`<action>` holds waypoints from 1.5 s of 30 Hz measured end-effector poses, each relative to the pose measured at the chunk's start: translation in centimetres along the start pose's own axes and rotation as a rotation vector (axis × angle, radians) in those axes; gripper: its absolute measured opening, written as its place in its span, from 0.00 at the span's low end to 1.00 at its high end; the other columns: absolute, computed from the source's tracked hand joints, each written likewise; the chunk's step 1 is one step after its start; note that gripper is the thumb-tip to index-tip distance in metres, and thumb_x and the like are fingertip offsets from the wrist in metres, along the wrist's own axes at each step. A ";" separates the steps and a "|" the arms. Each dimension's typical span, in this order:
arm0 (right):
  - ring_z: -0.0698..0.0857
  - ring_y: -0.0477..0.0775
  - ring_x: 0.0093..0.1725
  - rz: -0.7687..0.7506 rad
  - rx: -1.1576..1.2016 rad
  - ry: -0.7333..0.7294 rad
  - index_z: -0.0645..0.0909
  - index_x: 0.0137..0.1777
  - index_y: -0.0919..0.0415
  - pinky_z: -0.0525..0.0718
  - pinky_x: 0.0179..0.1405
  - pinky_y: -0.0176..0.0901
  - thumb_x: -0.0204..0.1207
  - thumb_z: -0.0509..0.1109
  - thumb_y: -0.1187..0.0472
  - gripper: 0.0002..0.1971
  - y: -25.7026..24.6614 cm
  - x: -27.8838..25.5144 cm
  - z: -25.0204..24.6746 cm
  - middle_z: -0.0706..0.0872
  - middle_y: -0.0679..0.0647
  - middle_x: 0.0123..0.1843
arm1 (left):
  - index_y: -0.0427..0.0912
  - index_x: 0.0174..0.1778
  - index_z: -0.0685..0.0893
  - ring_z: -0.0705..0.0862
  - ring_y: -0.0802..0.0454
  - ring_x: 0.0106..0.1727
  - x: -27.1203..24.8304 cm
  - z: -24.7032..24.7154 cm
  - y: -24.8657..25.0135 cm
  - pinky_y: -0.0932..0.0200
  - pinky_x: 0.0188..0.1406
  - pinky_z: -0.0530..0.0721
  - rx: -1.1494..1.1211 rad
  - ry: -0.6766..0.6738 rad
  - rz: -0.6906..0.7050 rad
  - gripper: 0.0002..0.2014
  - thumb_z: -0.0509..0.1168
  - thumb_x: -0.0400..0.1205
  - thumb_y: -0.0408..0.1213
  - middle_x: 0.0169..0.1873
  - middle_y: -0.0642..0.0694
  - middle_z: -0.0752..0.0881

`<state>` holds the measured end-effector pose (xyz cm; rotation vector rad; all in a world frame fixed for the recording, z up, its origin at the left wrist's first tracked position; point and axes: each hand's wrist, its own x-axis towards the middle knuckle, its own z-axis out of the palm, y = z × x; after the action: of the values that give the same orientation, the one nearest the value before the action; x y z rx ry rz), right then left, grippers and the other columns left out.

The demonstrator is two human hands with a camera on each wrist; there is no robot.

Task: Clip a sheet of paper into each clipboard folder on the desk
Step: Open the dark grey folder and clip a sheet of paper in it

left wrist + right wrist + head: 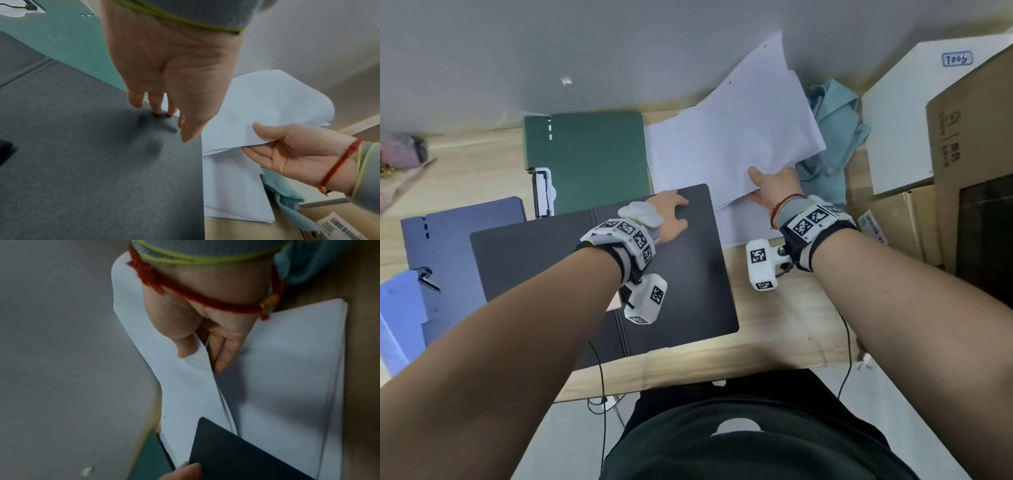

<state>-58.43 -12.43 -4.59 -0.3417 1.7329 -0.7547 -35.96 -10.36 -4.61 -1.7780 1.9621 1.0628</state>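
Right hand (pixel 774 186) pinches several lifted sheets (pixel 743 137); peel off just one. Left hand (pixel 669 219), fingers flat, should steady the black folder (pixel 681 274), lower centre.

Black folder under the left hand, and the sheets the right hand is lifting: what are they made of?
Black folder: looks like rigid plastic or coated board, matte with a fine grain; it lies flat with a creased spine. Sheets: plain white paper, thin and dull, curling upward where the right hand pinches them.

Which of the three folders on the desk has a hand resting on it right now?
The black folder, nearest the person; the left hand rests on its far corner. The green folder and blue folder lie untouched.
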 end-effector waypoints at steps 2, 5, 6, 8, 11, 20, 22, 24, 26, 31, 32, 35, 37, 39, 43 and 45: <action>0.89 0.64 0.54 -0.098 -0.046 0.013 0.79 0.58 0.64 0.88 0.56 0.62 0.61 0.79 0.50 0.28 -0.4 0.4 -0.7 0.88 0.58 0.55 | 0.52 0.77 0.74 0.74 0.45 0.75 -0.5 -0.7 0.2 0.53 0.75 0.71 -0.020 0.019 -0.016 0.25 0.65 0.81 0.42 0.78 0.50 0.73; 0.89 0.60 0.54 -0.240 -0.057 0.042 0.82 0.50 0.57 0.86 0.60 0.60 0.60 0.78 0.47 0.21 -2.6 -1.8 -1.1 0.90 0.54 0.53 | 0.52 0.75 0.77 0.79 0.45 0.71 -1.2 -1.4 -0.1 0.53 0.72 0.75 -0.075 0.049 -0.048 0.24 0.67 0.80 0.43 0.73 0.48 0.79; 0.89 0.59 0.54 -0.286 -0.075 0.043 0.83 0.50 0.57 0.86 0.61 0.58 0.64 0.77 0.50 0.17 -3.4 -2.8 -1.1 0.90 0.53 0.53 | 0.52 0.74 0.77 0.80 0.45 0.70 -1.5 -1.7 -0.3 0.52 0.71 0.76 -0.094 0.066 -0.054 0.24 0.67 0.80 0.44 0.71 0.48 0.80; 0.88 0.57 0.54 -0.388 -0.121 0.035 0.83 0.53 0.59 0.85 0.62 0.52 0.72 0.75 0.56 0.12 -4.8 -5.1 -0.8 0.90 0.53 0.53 | 0.53 0.73 0.77 0.82 0.44 0.66 -2.2 -2.5 -0.7 0.50 0.69 0.78 -0.157 0.118 -0.075 0.25 0.69 0.78 0.46 0.68 0.46 0.83; 0.89 0.53 0.50 -0.543 -0.160 -0.071 0.86 0.56 0.64 0.85 0.55 0.44 0.75 0.73 0.63 0.11 -6.1 -7.9 0.2 0.90 0.53 0.52 | 0.50 0.78 0.71 0.81 0.43 0.69 -3.2 -3.9 -1.4 0.50 0.70 0.78 -0.297 0.206 -0.094 0.34 0.72 0.75 0.48 0.72 0.46 0.79; 0.90 0.58 0.54 -0.603 -0.155 -0.420 0.89 0.45 0.57 0.86 0.62 0.57 0.72 0.74 0.65 0.05 -6.6 -13.0 3.8 0.92 0.53 0.48 | 0.35 0.78 0.67 0.78 0.49 0.67 -10.3 -8.4 -4.5 0.69 0.65 0.74 -0.790 0.599 -0.072 0.45 0.83 0.68 0.36 0.68 0.46 0.77; 0.90 0.57 0.55 -0.587 -0.080 -0.500 0.88 0.50 0.58 0.85 0.63 0.55 0.73 0.73 0.69 0.09 -6.6 -13.5 4.1 0.92 0.52 0.49 | 0.30 0.70 0.77 0.77 0.55 0.57 -11.9 -9.1 -4.8 0.82 0.46 0.70 -0.789 0.682 -0.068 0.32 0.80 0.72 0.33 0.57 0.46 0.81; 0.89 0.57 0.57 -0.570 -0.016 -0.544 0.86 0.54 0.61 0.84 0.65 0.55 0.75 0.71 0.73 0.11 -6.5 -13.5 4.2 0.92 0.52 0.51 | 0.25 0.64 0.82 0.79 0.55 0.52 -12.7 -9.6 -5.1 0.85 0.34 0.72 -0.777 0.706 -0.020 0.23 0.77 0.75 0.31 0.53 0.41 0.84; 0.89 0.59 0.58 -0.557 0.030 -0.556 0.86 0.56 0.64 0.84 0.65 0.55 0.74 0.71 0.74 0.12 -6.2 -13.5 4.4 0.92 0.55 0.53 | 0.27 0.61 0.85 0.85 0.51 0.53 -13.1 -9.7 -5.7 0.83 0.37 0.78 -0.781 0.716 0.033 0.20 0.77 0.76 0.33 0.54 0.39 0.87; 0.89 0.61 0.59 -0.553 -0.009 -0.539 0.87 0.56 0.64 0.85 0.63 0.53 0.66 0.78 0.73 0.17 -4.8 -13.7 5.3 0.90 0.61 0.57 | 0.36 0.63 0.85 0.88 0.47 0.56 -14.0 -8.6 -6.4 0.50 0.59 0.86 -0.819 0.676 0.013 0.24 0.78 0.72 0.40 0.56 0.43 0.89; 0.90 0.58 0.56 -0.549 -0.046 -0.527 0.87 0.54 0.64 0.85 0.60 0.50 0.66 0.79 0.73 0.16 -4.4 -13.6 5.4 0.92 0.58 0.54 | 0.35 0.64 0.83 0.87 0.48 0.56 -13.8 -8.2 -6.7 0.53 0.58 0.84 -0.826 0.658 -0.004 0.23 0.78 0.74 0.35 0.56 0.46 0.87; 0.91 0.52 0.52 -0.528 -0.130 -0.490 0.88 0.53 0.62 0.86 0.54 0.43 0.66 0.79 0.75 0.16 -3.3 -13.2 5.3 0.92 0.53 0.51 | 0.33 0.66 0.82 0.85 0.49 0.56 -13.7 -7.2 -6.9 0.61 0.55 0.79 -0.765 0.617 -0.040 0.21 0.75 0.78 0.32 0.58 0.45 0.87; 0.90 0.52 0.54 -0.513 -0.154 -0.469 0.87 0.55 0.61 0.86 0.54 0.42 0.66 0.80 0.75 0.18 -2.7 -13.0 5.4 0.91 0.55 0.54 | 0.33 0.66 0.83 0.86 0.46 0.59 -13.5 -6.5 -7.0 0.61 0.56 0.78 -0.750 0.601 -0.047 0.19 0.73 0.79 0.33 0.61 0.41 0.87; 0.90 0.54 0.57 -0.503 -0.151 -0.457 0.86 0.58 0.63 0.86 0.56 0.44 0.66 0.79 0.75 0.20 -2.3 -12.9 5.6 0.90 0.58 0.57 | 0.33 0.65 0.84 0.86 0.45 0.60 -13.5 -6.4 -6.7 0.60 0.57 0.80 -0.753 0.618 -0.063 0.18 0.73 0.80 0.33 0.60 0.39 0.88; 0.89 0.56 0.58 -0.494 -0.095 -0.440 0.86 0.58 0.65 0.86 0.60 0.47 0.68 0.78 0.75 0.19 -2.5 -12.9 5.9 0.90 0.59 0.58 | 0.33 0.66 0.83 0.84 0.52 0.55 -13.7 -6.8 -6.7 0.66 0.54 0.79 -0.790 0.637 -0.037 0.17 0.70 0.81 0.29 0.57 0.43 0.87; 0.89 0.55 0.57 -0.479 -0.099 -0.427 0.85 0.59 0.65 0.86 0.59 0.45 0.68 0.78 0.75 0.19 -2.4 -12.8 5.9 0.90 0.59 0.57 | 0.32 0.65 0.83 0.84 0.52 0.54 -13.6 -6.6 -6.8 0.68 0.51 0.78 -0.769 0.624 -0.045 0.16 0.70 0.81 0.29 0.56 0.43 0.87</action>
<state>-49.41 -8.55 5.80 -0.9393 1.2937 -0.8599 -25.13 -4.65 6.54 -2.8256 1.9313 1.5201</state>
